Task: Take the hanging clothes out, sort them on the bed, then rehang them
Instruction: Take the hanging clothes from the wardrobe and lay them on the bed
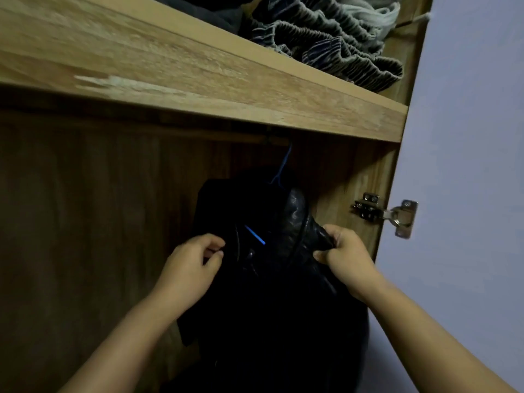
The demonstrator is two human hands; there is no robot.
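A black, glossy leather-look jacket (pixel 283 251) hangs inside an open wooden wardrobe (pixel 113 194), toward the right end of the hanging space. It sits on a thin blue wire hanger (pixel 280 171), whose hook rises to a dark rail (pixel 272 139) just under the shelf; the contact between hook and rail is in shadow and cannot be confirmed. A short length of the blue hanger bar also shows through the jacket's open front.

The person's left hand (pixel 192 259) is at the left front edge of the jacket, thumb and forefinger closed together in a pinch on the dark fabric, the remaining fingers curled. The person's right hand (pixel 343 251) is at the right shoulder or collar area, fingers curled tightly round a fold of the leather-look material. Both forearms reach up from the near edge of the view.

Above, a thick light-wood shelf (pixel 226 83) runs across the wardrobe. On it, at the far right, lies a heap of grey ribbed fabric (pixel 326 43), with a darker garment to its left, only partly visible.

A silver metal door hinge (pixel 382 214) is fixed to the right side panel of the wardrobe, just right of the jacket. A pale lilac wall (pixel 467 137) fills the right side.

No brand, label or legible writing is visible on any item.
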